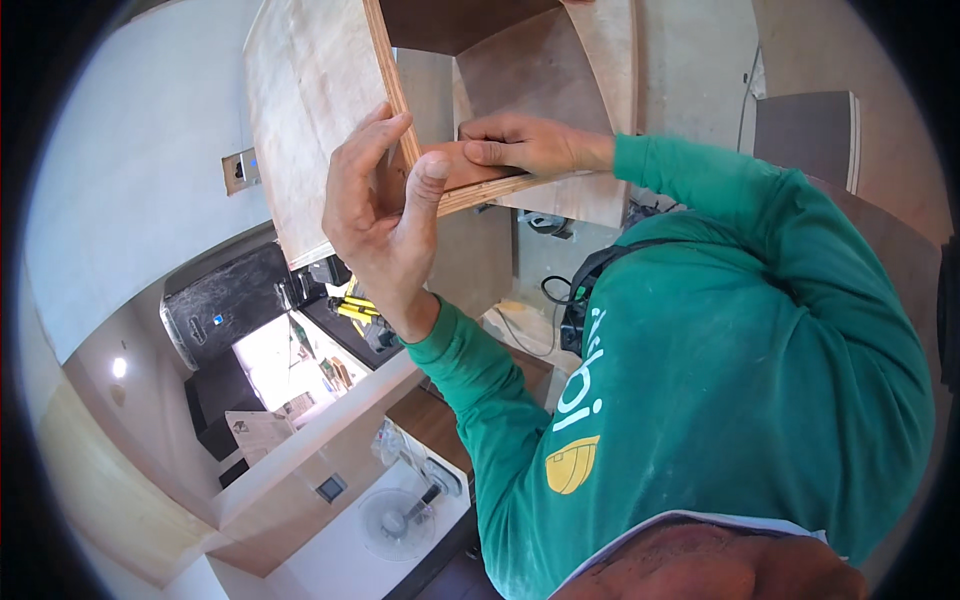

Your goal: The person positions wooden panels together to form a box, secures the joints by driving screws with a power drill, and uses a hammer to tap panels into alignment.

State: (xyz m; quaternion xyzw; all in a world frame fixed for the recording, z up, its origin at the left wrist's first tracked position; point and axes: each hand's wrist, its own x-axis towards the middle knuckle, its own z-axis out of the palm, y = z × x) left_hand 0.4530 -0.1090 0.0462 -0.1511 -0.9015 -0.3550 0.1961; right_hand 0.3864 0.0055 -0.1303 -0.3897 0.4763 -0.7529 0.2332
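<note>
Left hand spread, thumb well apart from fingers, at the front edge of the wooden box; right hand, to its right, bent over the box's brown inner face, pinching or merely resting: cannot tell. Box extending beyond both hands. Probably stiff, fairly heavy, not very slippery; best taken by the thick bare edges. Open side facing the hands; long axis unclear, side panel running away past the left hand.

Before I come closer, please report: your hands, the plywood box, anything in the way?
Left hand at corner of plywood box; right hand at its lower panel. Box open-fronted. Wall socket beyond its left side, apart from both hands.
</note>
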